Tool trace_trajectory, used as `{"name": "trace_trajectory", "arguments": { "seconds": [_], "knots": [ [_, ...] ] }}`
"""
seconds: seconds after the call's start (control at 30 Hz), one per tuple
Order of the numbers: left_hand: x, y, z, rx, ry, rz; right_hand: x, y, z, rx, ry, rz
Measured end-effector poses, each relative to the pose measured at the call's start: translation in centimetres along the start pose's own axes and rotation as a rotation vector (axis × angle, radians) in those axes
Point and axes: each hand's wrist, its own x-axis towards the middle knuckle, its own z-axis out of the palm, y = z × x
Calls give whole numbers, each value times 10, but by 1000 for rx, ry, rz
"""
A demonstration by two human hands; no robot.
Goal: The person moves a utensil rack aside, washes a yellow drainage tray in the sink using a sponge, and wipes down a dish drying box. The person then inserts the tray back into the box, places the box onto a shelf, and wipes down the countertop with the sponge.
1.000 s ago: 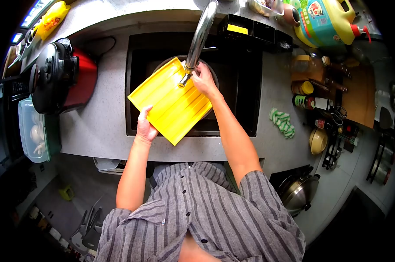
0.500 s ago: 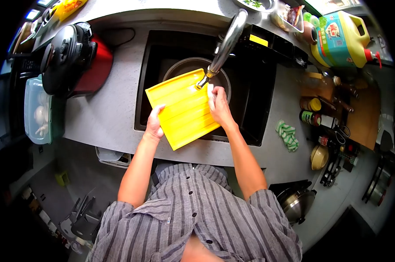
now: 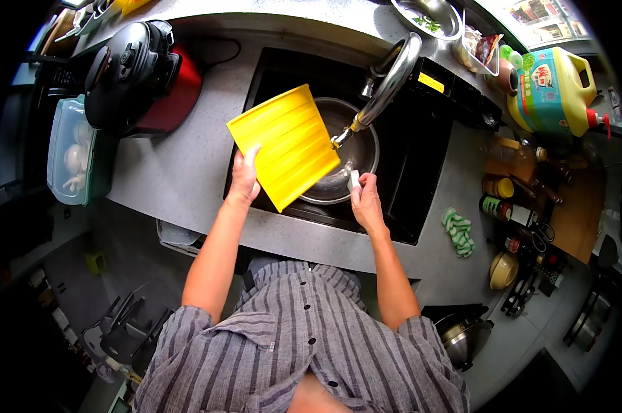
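Observation:
A ridged yellow panel (image 3: 283,146) is tilted over the left part of the black sink (image 3: 417,172). My left hand (image 3: 245,177) grips its lower left edge, thumb on the face. Right of the panel, my right hand (image 3: 368,201) pinches a small white piece (image 3: 354,180), apart from the panel. Beneath them a round metal basin (image 3: 366,155) sits in the sink, partly hidden by the panel. The chrome faucet (image 3: 387,86) reaches over the basin, its spout near the panel's right edge.
A red and black cooker (image 3: 163,93) and a lidded container (image 3: 73,155) stand left. Right of the sink lies a green striped cloth (image 3: 458,233). Behind are a metal bowl (image 3: 431,17) and a large yellow jug (image 3: 555,89); jars (image 3: 497,186) stand farther right.
The panel has moved left, away from the spout. My right hand has left the panel and come down to the right with the white piece. More of the basin shows. The view has shifted.

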Motion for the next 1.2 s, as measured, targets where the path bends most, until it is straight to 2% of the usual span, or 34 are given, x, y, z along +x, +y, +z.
{"name": "trace_trajectory", "arguments": {
  "seconds": [0.1, 0.13, 0.17, 0.23, 0.27, 0.3, 0.37, 0.53, 0.63, 0.7, 0.73, 0.77, 0.83, 0.87, 0.93, 1.03, 1.07, 1.1, 1.17, 1.2],
  "knots": [
    [5, -2, -11, 403, -108, 107, 11, -4, -11, 428, -131, 357],
    [1, 1, -10, 637, -192, 187, 15, -9, -11, 575, -134, 350],
    [-4, -1, -5, 737, -291, 258, 21, -12, -12, 662, -201, 357],
    [-16, 0, 12, 1063, -496, 667, 34, -19, -13, 835, -331, 369],
    [-22, -9, 9, 1112, -542, 612, 39, -24, -12, 860, -386, 411],
    [-27, -13, 11, 1267, -650, 655, 45, -28, -13, 861, -462, 514],
    [-40, -25, 18, 1409, -644, 774, 47, -34, -18, 957, -535, 547],
    [-40, -43, 18, 1660, -750, 992, 29, -15, -7, 1197, -481, 591],
    [-47, -44, 7, 1829, -318, 747, 22, -7, -6, 1340, -402, 590],
    [-51, -34, 10, 1347, 8, 805, 18, -10, -12, 1407, -297, 614],
    [-38, -62, -27, 1102, 60, 634, 17, -9, -13, 1437, -289, 621],
    [-42, -73, -38, 422, 101, 95, 16, -9, -13, 1461, -310, 641],
    [-52, -50, -9, -20, -198, -331, 17, -12, -12, 1506, -367, 676],
    [-50, -59, -7, -148, -241, -448, 18, -14, -9, 1494, -413, 653],
    [-47, -68, 12, -226, -206, -433, 19, -15, -3, 1458, -499, 609],
    [-31, -78, 15, -181, -117, -391, 39, -10, -21, 845, -622, 544],
    [-27, -78, 15, -162, -91, -360, 42, -9, -28, 541, -453, 523],
    [-23, -73, 17, -120, -92, -349, 50, -6, -37, 385, -347, 501],
    [-26, -61, 17, -32, -82, -343, 76, 21, -38, 302, 126, 131],
    [-24, -61, 15, 16, -115, -331, 98, 28, -44, 134, 241, 13]
  ]
}}
